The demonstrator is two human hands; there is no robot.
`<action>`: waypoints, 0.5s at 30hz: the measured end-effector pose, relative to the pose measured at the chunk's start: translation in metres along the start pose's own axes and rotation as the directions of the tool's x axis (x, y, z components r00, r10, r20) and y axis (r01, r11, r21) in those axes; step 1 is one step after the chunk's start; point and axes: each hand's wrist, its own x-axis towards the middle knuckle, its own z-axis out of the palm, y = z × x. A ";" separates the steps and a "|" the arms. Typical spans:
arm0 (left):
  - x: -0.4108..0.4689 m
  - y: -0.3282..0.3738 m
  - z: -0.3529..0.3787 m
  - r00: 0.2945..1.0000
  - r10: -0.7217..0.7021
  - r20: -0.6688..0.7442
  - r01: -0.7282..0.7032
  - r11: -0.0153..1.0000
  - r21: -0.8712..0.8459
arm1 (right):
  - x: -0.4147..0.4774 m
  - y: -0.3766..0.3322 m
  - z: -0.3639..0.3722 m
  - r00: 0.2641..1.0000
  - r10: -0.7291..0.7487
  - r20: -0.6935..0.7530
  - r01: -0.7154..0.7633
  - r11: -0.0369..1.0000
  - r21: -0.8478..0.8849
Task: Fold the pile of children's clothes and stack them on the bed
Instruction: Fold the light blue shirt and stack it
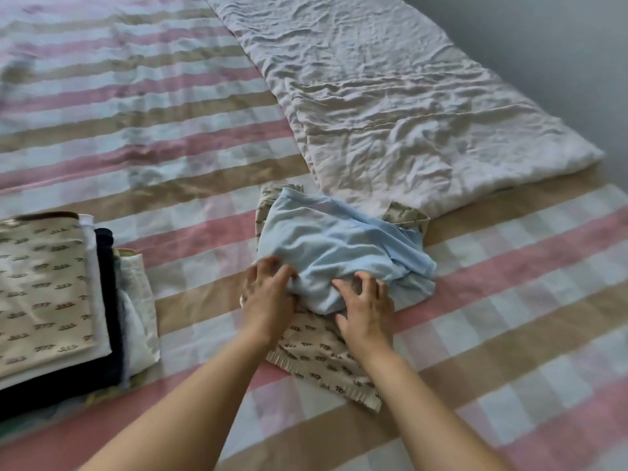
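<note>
Two bare forearms are reaching in from the near edge, and both hands are working on the same piece of clothing. The left hand [268, 294] is curling its fingers over the near left edge of one light blue garment [339, 246] and gripping the cloth. The right hand [365, 311] is digging its bent, spread fingers into the bunched near side of that garment, with the thumb lying along the lower edge.

The blue piece is lying crumpled, not yet folded, on top of one patterned beige garment [316, 355]. This one is spreading flat under it and is showing at the near side and at two far corners.

To the left, well apart from the hands, one stack of folded clothes [51, 294] is sitting on the bed. A beige patterned piece is lying on top, with a white layer and a dark navy layer showing beneath it. Pale pieces are sticking out at its right side, so at least four items are showing.

Everything is resting on a checked bedcover [492, 300] striped in pink, beige and pale blue. Farther off, one wrinkled white quilt [390, 107] is lying across it towards the far right. A plain grey wall [543, 45] is filling the upper right corner.
</note>
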 end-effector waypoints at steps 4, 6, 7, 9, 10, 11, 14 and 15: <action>0.004 -0.007 -0.004 0.993 0.099 -0.065 -0.100 0.995 -0.016 | 0.010 -0.006 -0.004 0.990 0.002 -0.138 0.015 0.993 0.116; -0.003 -0.005 -0.013 0.990 0.103 -0.096 -0.116 0.984 -0.136 | 0.008 -0.012 -0.011 0.980 -0.015 -0.197 0.060 0.972 0.228; -0.009 -0.004 -0.019 0.988 0.093 -0.120 -0.115 0.974 -0.193 | 0.003 -0.017 -0.017 0.976 -0.023 -0.217 0.086 0.954 0.288; -0.024 -0.003 -0.034 0.983 0.071 -0.170 -0.117 0.955 -0.273 | -0.011 -0.027 -0.029 0.972 -0.046 -0.231 0.132 0.920 0.369; -0.033 -0.003 -0.043 0.979 0.060 -0.193 -0.119 0.943 -0.311 | -0.018 -0.033 -0.035 0.970 -0.060 -0.234 0.152 0.904 0.398; -0.042 -0.002 -0.053 0.975 0.050 -0.215 -0.124 0.930 -0.346 | -0.026 -0.039 -0.041 0.968 -0.075 -0.239 0.174 0.888 0.426; -0.080 -0.007 -0.092 0.958 0.034 -0.285 -0.151 0.904 -0.399 | -0.055 -0.063 -0.061 0.959 -0.114 -0.261 0.239 0.820 0.519; -0.095 -0.012 -0.105 0.957 0.025 -0.287 -0.146 0.902 -0.407 | -0.066 -0.071 -0.068 0.958 -0.121 -0.260 0.250 0.799 0.547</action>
